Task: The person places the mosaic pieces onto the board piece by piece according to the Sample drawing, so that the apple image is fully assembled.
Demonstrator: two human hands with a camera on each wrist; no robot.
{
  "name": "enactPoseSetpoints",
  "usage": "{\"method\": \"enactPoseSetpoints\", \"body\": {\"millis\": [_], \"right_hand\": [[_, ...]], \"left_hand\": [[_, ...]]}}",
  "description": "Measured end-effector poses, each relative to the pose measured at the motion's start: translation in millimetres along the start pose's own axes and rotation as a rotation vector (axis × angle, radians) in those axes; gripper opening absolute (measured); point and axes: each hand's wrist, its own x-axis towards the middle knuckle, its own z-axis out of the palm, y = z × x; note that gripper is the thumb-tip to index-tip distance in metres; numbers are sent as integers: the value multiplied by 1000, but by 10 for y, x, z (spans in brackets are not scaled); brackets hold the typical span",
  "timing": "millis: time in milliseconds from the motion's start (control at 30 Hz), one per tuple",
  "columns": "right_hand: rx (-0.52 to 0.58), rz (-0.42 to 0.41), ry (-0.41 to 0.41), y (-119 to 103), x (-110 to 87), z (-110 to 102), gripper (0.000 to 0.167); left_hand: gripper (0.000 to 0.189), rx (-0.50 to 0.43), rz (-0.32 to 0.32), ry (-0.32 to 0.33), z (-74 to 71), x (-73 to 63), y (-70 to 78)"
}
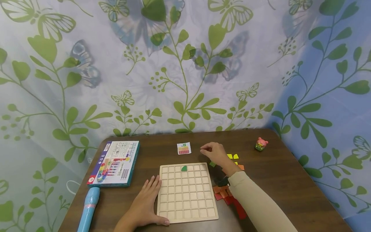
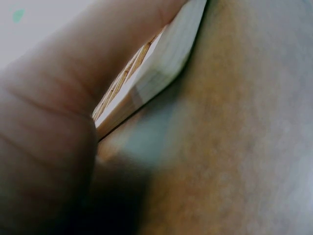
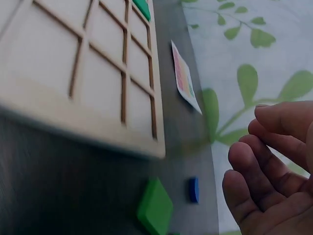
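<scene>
A light wooden grid board (image 1: 187, 195) lies on the table, with one rounded green tile (image 1: 184, 168) in a top-row cell. My left hand (image 1: 145, 203) rests along the board's left edge, fingers spread and thumb at the near left corner. Beyond the board's far right corner, my right hand (image 1: 214, 152) hovers with fingers loosely bent; nothing shows in them in the right wrist view. Beneath it are a loose green tile (image 3: 155, 208) and a small blue piece (image 3: 194, 190). A small printed card (image 1: 184, 148) with a coloured grid lies behind the board.
Red tiles (image 1: 240, 209), orange tiles (image 1: 223, 192) and yellow tiles (image 1: 236, 156) lie right of the board, partly hidden by my right arm. A boxed set (image 1: 116, 164) and a blue microphone-shaped object (image 1: 90, 206) are at left. A pink figurine (image 1: 261, 144) stands at far right.
</scene>
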Motion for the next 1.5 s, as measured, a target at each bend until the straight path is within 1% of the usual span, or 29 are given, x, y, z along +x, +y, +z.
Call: {"method": "enactPoseSetpoints", "body": {"millis": [167, 300, 400, 533, 700, 833, 967, 1133, 1233, 1333, 1500], "right_hand": [[-14, 16, 18, 115, 38, -207, 26], [-24, 47, 55, 215, 82, -389, 27], [-46, 53, 77, 268, 103, -495, 26], [-60, 67, 82, 304, 102, -570, 27], [-55, 81, 79, 357, 97, -592, 26], [-61, 85, 41, 410, 90, -588, 24], [-81, 93, -38, 477, 72, -580, 19], [-151, 67, -138, 548, 55, -562, 9], [-165, 63, -186, 564, 35, -544, 6], [-159, 64, -210, 563, 18, -526, 6], [-170, 65, -213, 562, 0, -501, 6]], "left_hand": [[152, 8, 9, 5, -7, -5, 10], [152, 12, 13, 7, -4, 3, 17], [152, 14, 12, 4, -5, 6, 22], [152, 5, 4, -6, -19, 0, 33], [152, 4, 0, -7, -26, 4, 34], [153, 4, 1, -6, -17, 2, 26], [153, 1, -5, -12, -5, -1, 16], [153, 6, -12, -12, 5, 4, -3], [153, 10, -11, -9, 4, 2, -9], [153, 11, -8, -7, 0, -2, -8], [153, 7, -5, -8, -5, -6, 1]]}}
